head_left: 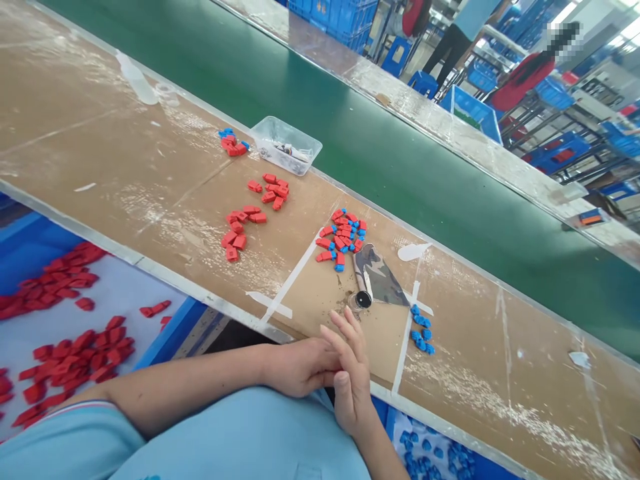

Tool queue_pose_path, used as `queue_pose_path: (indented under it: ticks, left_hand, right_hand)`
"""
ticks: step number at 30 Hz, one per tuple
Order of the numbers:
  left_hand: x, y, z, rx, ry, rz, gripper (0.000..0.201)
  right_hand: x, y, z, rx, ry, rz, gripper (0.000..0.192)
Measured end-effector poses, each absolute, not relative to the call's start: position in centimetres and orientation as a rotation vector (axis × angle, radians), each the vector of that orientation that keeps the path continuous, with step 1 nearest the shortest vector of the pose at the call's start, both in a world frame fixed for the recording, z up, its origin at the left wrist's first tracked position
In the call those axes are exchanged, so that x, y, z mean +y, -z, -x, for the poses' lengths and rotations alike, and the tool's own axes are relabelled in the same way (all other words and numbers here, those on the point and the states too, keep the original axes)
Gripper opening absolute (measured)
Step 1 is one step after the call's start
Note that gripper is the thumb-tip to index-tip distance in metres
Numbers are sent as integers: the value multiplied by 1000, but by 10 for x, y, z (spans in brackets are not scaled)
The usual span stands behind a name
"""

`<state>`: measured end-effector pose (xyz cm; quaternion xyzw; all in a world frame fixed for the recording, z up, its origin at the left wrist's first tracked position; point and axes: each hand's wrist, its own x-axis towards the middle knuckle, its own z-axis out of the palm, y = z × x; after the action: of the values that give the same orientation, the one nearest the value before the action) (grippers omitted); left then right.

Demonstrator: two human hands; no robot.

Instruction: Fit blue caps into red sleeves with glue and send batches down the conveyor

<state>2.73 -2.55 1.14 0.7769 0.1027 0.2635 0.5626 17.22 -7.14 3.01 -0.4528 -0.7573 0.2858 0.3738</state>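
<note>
My left hand [307, 365] is closed, its fingers curled against my right hand [351, 377]; their tips are hidden, so I cannot see whether they hold anything. The fingers of my right hand are stretched out and apart, with nothing visible in them. Just beyond the fingertips stands a small round container with a black top [363, 299]. A folded camouflage cloth [384, 279] lies beside it. Behind are piled red pieces with blue ends [344, 235]. Several small blue pieces [421, 333] lie to the right of the cloth.
Loose red pieces [240, 230] and a clear plastic tray [287, 148] are further left. A bin of red pieces [170, 333] and one of blue pieces [395, 433] sit below the table's front edge. A green conveyor belt [400, 160] runs behind; people are beyond.
</note>
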Motion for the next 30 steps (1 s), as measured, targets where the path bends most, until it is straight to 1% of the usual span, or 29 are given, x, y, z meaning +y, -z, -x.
queue_pose_path:
  ticks: [3,9,12,14,16,18,20,24,29,30]
  left_hand:
    - [-30,-7,-29,270,-666,-1806,29]
    - [-30,-5,-30,278,-617,-1849,27]
    - [-22,-10,-27,309,-541,-1921,24]
    - [-11,-11,-24,402,-492,-1992,20]
    - [2,-9,-20,568,-475,-2069,21]
    - [17,-5,-17,780,-488,-2124,23]
    - [31,0,-17,994,-532,-2146,21]
    - [50,8,-26,1229,-612,-2182,15]
    - [66,7,-33,1418,-590,-2296,11]
    - [67,5,-32,1470,-591,-2317,13]
  right_hand:
    - [-71,-26,-173,-1936,-738,1154,47]
    - [-70,-29,-174,-1953,-773,1172,47]
    - [-70,-36,-183,-1959,-830,1116,56]
    - [-70,-37,-197,-1894,-806,1170,60]
    - [-68,-32,-220,-1751,-634,1398,51]
    - [-66,-22,-249,-1554,-327,1730,35]
    - [-65,-11,-276,-1458,-125,1958,37]
    - [-64,9,-307,-1476,-5,2164,48]
    - [-61,18,-314,-1485,-11,2272,49]
    - [-61,19,-313,-1481,-20,2273,49]
